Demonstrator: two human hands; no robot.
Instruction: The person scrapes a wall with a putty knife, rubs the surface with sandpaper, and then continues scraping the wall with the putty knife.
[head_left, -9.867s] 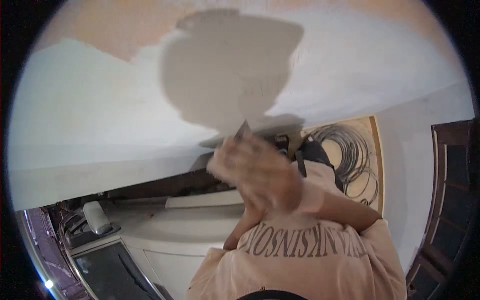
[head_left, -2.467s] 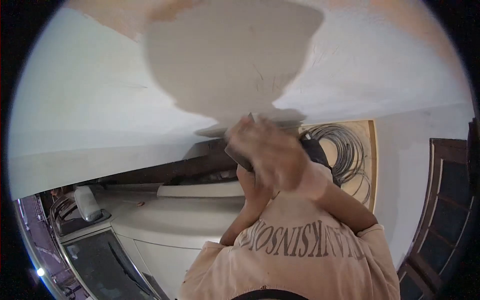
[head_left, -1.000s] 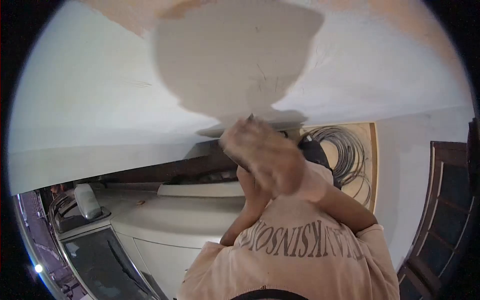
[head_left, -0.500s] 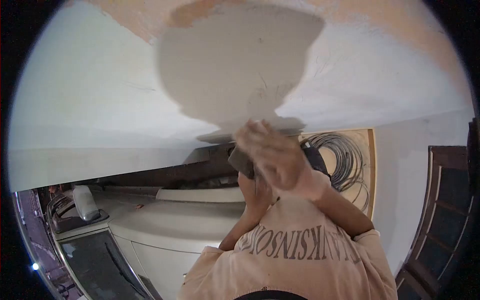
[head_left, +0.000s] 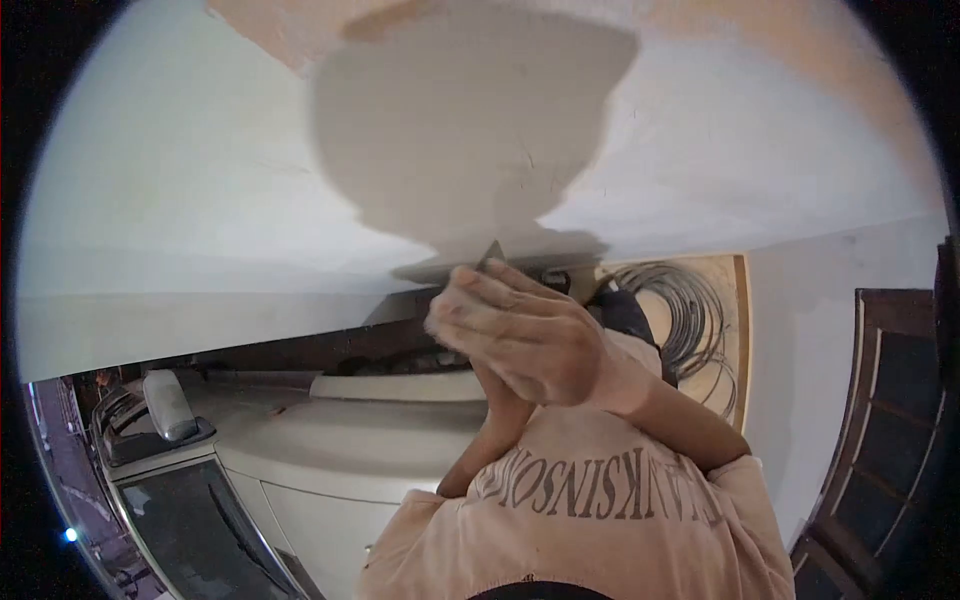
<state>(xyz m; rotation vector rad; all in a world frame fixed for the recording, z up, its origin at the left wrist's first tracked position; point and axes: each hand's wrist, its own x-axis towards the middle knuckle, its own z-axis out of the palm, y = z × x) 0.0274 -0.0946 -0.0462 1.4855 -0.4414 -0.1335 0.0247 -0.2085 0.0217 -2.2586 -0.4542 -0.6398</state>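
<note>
My right hand (head_left: 530,335) is in front of my body, close to the wall, its fingers curled and pressed together. They are slightly blurred. A dark, flat piece with a pointed corner (head_left: 492,254), like a scraper blade, sticks up just past its fingers. Most of that piece is hidden. Behind and below the right hand is my left hand (head_left: 505,400); only its wrist side shows, and its fingers are covered. The pale wall (head_left: 230,200) rises ahead, with patches of peach colour near the top and the shadow of my head and hands on it.
A light-coloured car (head_left: 330,450) with a side mirror (head_left: 170,405) stands at the left. Coiled grey cable (head_left: 690,310) hangs in a wood-framed recess right of my hands. A dark wooden window frame (head_left: 870,420) is at the far right.
My right hand has come down and left, now covering my left hand. The dark flat piece, earlier seen broadside by the left hand, now shows only a corner above the right fingers.
</note>
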